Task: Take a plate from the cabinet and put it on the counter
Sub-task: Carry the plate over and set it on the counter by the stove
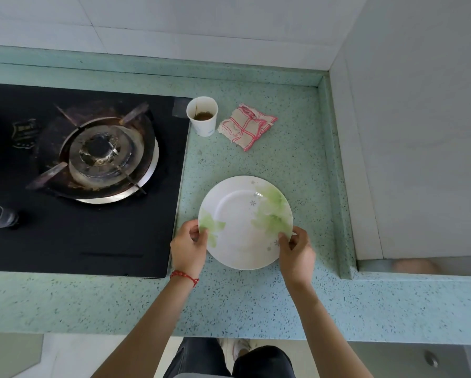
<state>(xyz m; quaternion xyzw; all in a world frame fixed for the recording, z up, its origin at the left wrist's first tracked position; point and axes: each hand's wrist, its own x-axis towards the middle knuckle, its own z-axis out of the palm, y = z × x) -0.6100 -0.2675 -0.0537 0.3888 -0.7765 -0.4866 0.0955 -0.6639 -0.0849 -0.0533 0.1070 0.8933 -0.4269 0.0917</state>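
A white plate (pixel 242 225) with pale green flower prints lies flat over the speckled green counter (pixel 291 165), just right of the stove. My left hand (pixel 188 248) pinches its near-left rim, thumb on top. My right hand (pixel 295 251) pinches the near-right rim the same way. I cannot tell whether the plate rests on the counter or hovers slightly above it. No cabinet interior is in view.
A black glass gas stove (pixel 87 227) with a burner (pixel 103 154) fills the left. A paper cup (pixel 203 115) with brown liquid and a folded red-checked cloth (pixel 246 125) sit behind the plate. A raised counter lip (pixel 335 173) and white wall bound the right.
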